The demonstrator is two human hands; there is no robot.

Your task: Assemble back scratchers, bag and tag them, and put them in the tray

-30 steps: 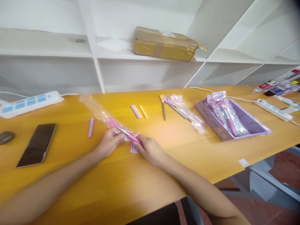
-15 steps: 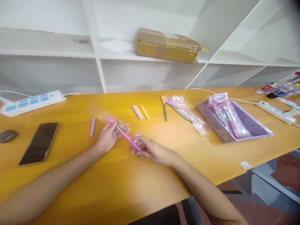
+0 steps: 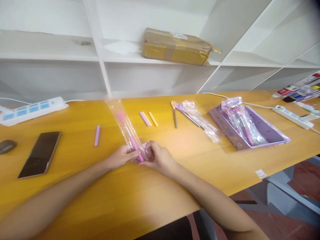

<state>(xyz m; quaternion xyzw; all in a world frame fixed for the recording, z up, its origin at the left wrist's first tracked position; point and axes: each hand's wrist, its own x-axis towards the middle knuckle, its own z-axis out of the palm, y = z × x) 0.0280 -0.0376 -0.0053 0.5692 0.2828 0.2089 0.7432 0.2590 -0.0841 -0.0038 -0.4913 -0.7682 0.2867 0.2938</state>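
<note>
fingers (image 3: 133, 155) — pink scratcher (image 3: 134, 143) between

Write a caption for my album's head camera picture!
Left hand holding a pink-and-silver claw-headed stick and clear plastic sleeve, right hand at the near end.

From here: taped cardboard box (image 3: 176, 46) sits on the white shelf unit (image 3: 50, 45). Dark phone (image 3: 39, 155) flat on table (image 3: 100, 206), rounded black object (image 3: 7, 146) left of it. White power strip (image 3: 33, 111) behind, second strip (image 3: 291, 116) far right.
</note>
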